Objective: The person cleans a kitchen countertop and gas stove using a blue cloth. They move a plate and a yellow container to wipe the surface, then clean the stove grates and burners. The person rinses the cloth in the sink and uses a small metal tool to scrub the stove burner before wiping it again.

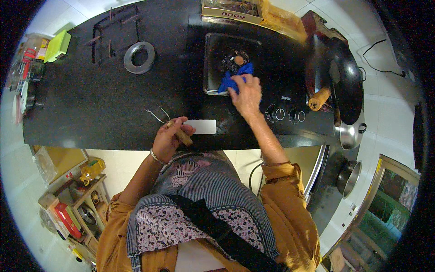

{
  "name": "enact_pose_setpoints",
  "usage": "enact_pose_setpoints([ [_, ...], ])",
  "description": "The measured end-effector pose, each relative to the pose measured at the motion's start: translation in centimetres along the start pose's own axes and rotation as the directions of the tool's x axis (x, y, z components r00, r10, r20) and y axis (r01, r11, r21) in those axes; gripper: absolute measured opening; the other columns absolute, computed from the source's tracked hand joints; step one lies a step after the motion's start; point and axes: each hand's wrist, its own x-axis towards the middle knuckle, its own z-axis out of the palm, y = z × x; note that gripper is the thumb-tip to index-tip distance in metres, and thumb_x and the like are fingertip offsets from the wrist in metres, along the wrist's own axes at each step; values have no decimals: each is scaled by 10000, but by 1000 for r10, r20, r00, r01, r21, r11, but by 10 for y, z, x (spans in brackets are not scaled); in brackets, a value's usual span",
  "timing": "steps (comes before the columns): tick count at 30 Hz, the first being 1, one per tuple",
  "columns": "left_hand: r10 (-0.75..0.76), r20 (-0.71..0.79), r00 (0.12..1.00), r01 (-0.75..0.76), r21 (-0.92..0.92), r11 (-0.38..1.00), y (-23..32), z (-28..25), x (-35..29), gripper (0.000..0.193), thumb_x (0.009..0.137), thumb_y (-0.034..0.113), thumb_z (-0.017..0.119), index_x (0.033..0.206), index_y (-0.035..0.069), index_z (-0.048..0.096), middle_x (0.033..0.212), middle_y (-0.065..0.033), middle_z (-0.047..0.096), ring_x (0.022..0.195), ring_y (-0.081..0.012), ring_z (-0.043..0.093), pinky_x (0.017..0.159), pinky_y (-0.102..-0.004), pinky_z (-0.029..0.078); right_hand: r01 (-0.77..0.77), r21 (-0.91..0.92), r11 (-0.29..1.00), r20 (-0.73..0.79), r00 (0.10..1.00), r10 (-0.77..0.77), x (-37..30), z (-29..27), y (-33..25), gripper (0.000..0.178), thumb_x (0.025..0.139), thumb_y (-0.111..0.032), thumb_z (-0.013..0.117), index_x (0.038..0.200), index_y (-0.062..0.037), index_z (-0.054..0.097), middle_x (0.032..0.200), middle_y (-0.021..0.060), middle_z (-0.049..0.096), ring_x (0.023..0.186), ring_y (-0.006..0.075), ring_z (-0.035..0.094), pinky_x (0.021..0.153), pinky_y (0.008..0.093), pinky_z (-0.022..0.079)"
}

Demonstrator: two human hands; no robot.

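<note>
My left hand [168, 138], near the counter's front edge, is closed around the wooden handle [183, 137] of a tool. Two thin, bent metal prongs [161, 115] stick out past my fingers, pointing away to the left. Further right, my right hand [247, 95] presses a crumpled blue cloth [229, 84] with its fingers curled over it. That cloth lies at the front of the sunken black hob well [213, 54]. Behind it in the well is the burner [239, 60] with a round brownish centre. My palm hides part of the cloth.
A metal burner ring [139, 57] and a black pan support [95, 41] lie on the dark counter at the far left. Two knobs [279, 114] sit right of my right hand. At the right edge stands a black wok [346, 81]; an open box [233, 9] is at the back.
</note>
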Motion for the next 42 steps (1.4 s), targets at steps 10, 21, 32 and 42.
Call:
enact_pose_setpoints([
  [10,24,-51,998,-21,56,998,3,-7,-4,364,919,272,488,1183,23,464,936,-134,624,882,-264,604,691,-356,511,-297,780,550,-22,866,500,42,-43,59,242,769,-96,660,997,-36,607,843,72,652,752,155,587,733,288,470],
  [21,-8,-55,998,7,-29,1000,1,-6,-13,332,907,259,519,1130,14,501,889,-130,646,886,-246,615,770,-350,505,-300,568,766,81,947,311,137,-12,79,240,662,-163,758,894,-125,708,819,143,672,741,264,652,702,339,505],
  [32,-3,-75,997,2,-8,1000,3,-4,-10,313,912,245,512,1121,13,496,861,-117,651,833,-221,618,699,-335,508,-27,248,968,94,996,3,142,-7,59,198,670,-131,713,859,-187,702,896,138,643,861,336,610,777,412,490],
  [42,473,-51,880,-338,632,697,31,-16,15,223,906,221,545,961,9,584,659,-56,635,610,-74,550,576,-218,423,116,100,988,178,975,-133,137,-16,55,213,646,-100,722,843,-177,699,920,91,631,905,291,594,791,378,482],
])
